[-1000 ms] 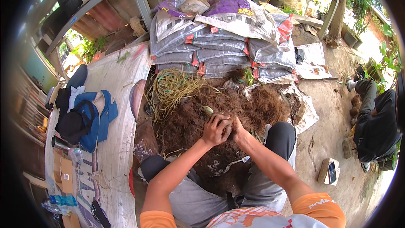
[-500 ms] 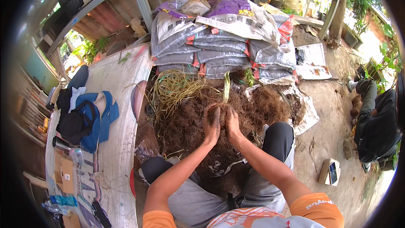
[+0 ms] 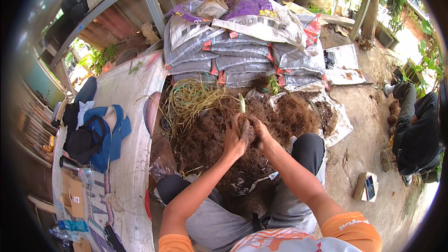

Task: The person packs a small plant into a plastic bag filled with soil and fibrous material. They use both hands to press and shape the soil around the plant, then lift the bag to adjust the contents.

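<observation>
My left hand [image 3: 236,136] and my right hand [image 3: 259,130] are cupped closed from both sides around a rounded clump of brown fibre and soil [image 3: 251,133]. A pale green plant stem [image 3: 241,103] sticks up from the top of the clump, leaning a little left. The fingers hide most of the clump and the base of the stem. Beneath and beyond my hands lies a heap of loose brown coir-like fibre [image 3: 205,135]. My left fingers look dark with soil.
A bundle of yellowish dry strands [image 3: 193,100] lies on the fibre's far left. Grey filled sacks [image 3: 242,63] are stacked behind. A pale board [image 3: 133,158] stands at left, carrying a blue bag [image 3: 109,135]. At right are a phone [image 3: 370,186] and a seated person [image 3: 415,130].
The stem's tip now stands lower and further left. My right hand has turned around the clump, and more of the clump shows between my palms.
</observation>
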